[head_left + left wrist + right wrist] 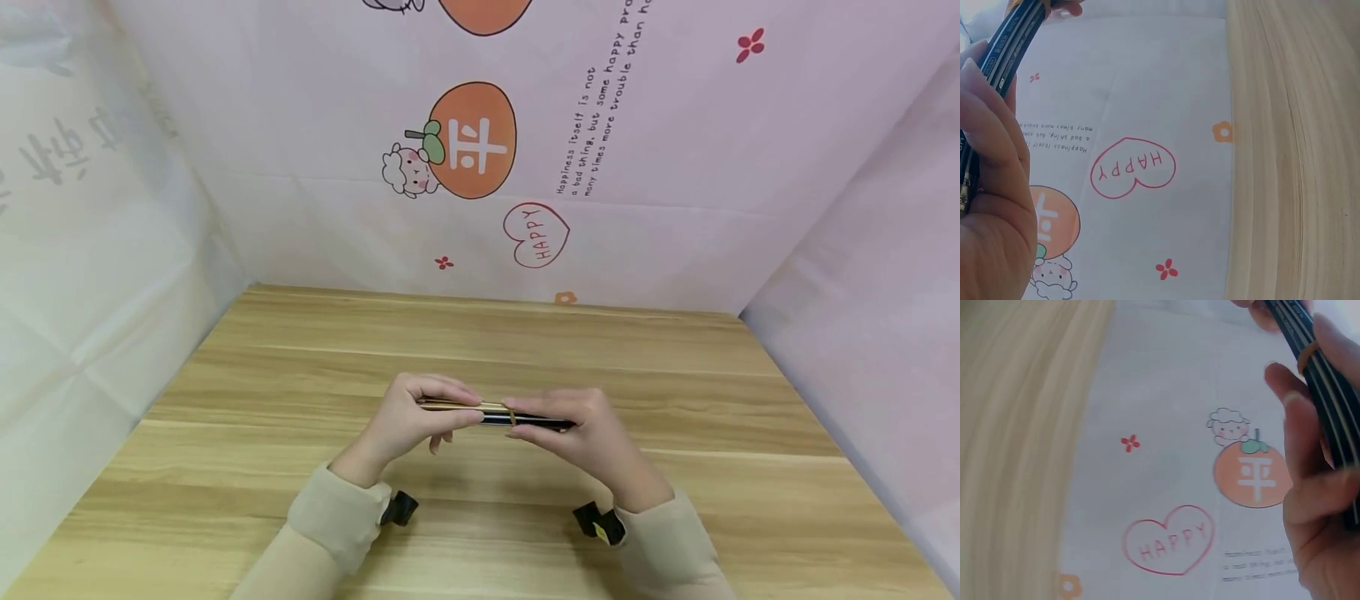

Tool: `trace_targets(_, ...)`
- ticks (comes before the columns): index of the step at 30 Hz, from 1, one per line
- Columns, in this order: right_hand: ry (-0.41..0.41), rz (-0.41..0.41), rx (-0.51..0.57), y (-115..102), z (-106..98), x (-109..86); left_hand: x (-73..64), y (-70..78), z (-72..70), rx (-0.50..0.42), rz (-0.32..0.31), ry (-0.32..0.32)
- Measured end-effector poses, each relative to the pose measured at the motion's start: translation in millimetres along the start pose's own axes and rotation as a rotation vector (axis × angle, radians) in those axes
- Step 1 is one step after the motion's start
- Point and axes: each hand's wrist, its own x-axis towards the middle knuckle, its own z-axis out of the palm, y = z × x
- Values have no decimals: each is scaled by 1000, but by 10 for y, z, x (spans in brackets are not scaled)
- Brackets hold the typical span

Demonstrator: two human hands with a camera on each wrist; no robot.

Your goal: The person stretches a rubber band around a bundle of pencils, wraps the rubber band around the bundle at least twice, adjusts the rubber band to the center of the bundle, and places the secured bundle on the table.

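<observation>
A bundle of dark pencils (495, 418) lies level between the two hands in the head view, with a gold-coloured strip along its far side. A tan rubber band (1307, 356) circles the bundle near the right fingertips. My left hand (408, 421) grips the bundle's left part between thumb and fingers; printed lettering shows on the pencils (1009, 50) in the left wrist view. My right hand (588, 425) holds the right part, fingertips beside the band. The palms hide both ends of the bundle in part.
Beneath the hands is a wood-grain tabletop (487, 350). White printed cloth (315, 150) stands behind it and along both sides. Black wrist devices (401, 508) sit at the cuffs of the beige sleeves (337, 508).
</observation>
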Motion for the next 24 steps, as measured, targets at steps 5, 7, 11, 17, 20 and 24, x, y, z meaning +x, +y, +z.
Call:
trace_targets(5, -24, -65, -131, -34, -16, 18, 4, -12, 20, 17, -21, -30)
trace_targets(7, -38, -48, -138, -36, -19, 19, 7, -20, 29, 21, -31, -34)
trace_targets(11, -59, -23, -139, -24, -7, 20, 6, -24, 35, 29, -37, -39)
trace_targets(17, -78, 23, -169, -15, 50, 14, 8, -13, 17, 57, -42, -63)
trace_targets(20, -73, 77, -105, -27, 57, 10, 14, -11, -10, 75, -31, -68)
trace_targets(24, -33, 157, 69, -30, 51, 14, 21, 0, -39, 86, -29, -64)
